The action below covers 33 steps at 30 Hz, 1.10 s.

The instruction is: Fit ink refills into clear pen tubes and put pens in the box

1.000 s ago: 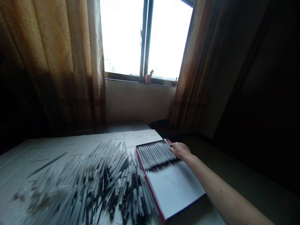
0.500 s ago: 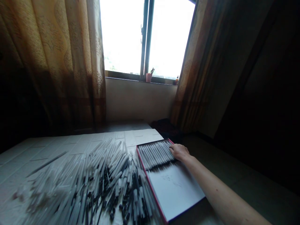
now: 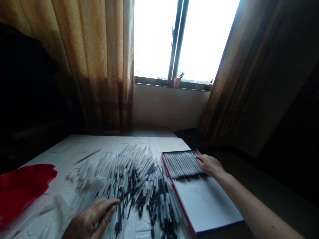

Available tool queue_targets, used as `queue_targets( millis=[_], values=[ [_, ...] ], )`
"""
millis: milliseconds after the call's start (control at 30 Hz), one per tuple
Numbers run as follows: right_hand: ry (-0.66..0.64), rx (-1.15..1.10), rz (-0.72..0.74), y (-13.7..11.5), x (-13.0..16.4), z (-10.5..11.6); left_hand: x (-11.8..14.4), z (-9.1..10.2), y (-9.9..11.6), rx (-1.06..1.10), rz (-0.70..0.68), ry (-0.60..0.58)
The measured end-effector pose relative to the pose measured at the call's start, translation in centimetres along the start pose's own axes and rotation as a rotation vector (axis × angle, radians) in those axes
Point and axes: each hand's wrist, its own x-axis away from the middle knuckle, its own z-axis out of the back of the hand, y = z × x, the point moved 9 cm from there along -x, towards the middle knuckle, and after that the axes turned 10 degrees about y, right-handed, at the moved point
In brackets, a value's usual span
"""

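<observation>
My right hand [image 3: 210,165] reaches over the right side of a shallow red-edged box [image 3: 183,207]. Its fingers are drawn together at the right end of a row of clear-barrelled pens [image 3: 183,162] with dark tips; what they grip, if anything, is hidden. Low in the view, my left hand [image 3: 92,217] is over the near-left part of a loose heap of pens and pen parts [image 3: 134,169]. Its thumb and forefinger are bent towards each other beside dark, thin pen pieces, and I cannot make out what is between them. White sheet [image 3: 206,202] covers the box's near part.
The heap spreads over a white brick-patterned table [image 3: 171,142]. A red piece of plastic or cloth [image 3: 25,189] lies at the left edge. One pen [image 3: 87,156] lies apart at the far left. Beyond are curtains, a window and a pink cup [image 3: 177,82] on the sill.
The view has swung left, shifting the scene to the right and bringing in the red piece. My left hand has come into view over the heap. My right hand stays at the pen row.
</observation>
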Motion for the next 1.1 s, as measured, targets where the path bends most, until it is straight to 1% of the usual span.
queue_targets(
  millis=[100,200,267,367,467,567,733,967,1100],
  values=[
    [0.080,-0.058,0.091,-3.4,1.3,2.0,-0.2,0.2,-0.3,0.009,0.065,0.003],
    [0.130,-0.136,0.243,-8.5,3.6,3.6,-0.6,0.6,-0.4,0.005,0.058,0.026],
    [0.143,-0.179,0.342,-12.1,5.5,4.2,-1.0,1.0,-0.4,-0.021,0.043,0.055],
    [0.136,-0.226,0.469,-16.8,8.2,4.2,-1.6,1.8,-0.1,-0.057,0.020,0.084],
    [0.113,-0.254,0.564,-20.2,10.1,3.4,-2.4,2.6,0.4,-0.088,0.003,0.108],
    [0.099,-0.262,0.620,-22.2,10.7,2.6,-2.8,3.0,0.9,-0.098,-0.025,0.102],
    [0.075,-0.219,0.677,-24.2,9.5,1.7,-2.9,3.1,1.2,-0.099,-0.031,0.100],
    [-0.072,-0.040,0.828,-26.6,7.9,-0.2,-2.5,2.7,1.3,-0.097,-0.043,0.098],
    [-0.140,0.076,0.876,-27.5,7.9,-0.1,-2.5,2.5,1.4,-0.095,-0.043,0.083]
  ],
)
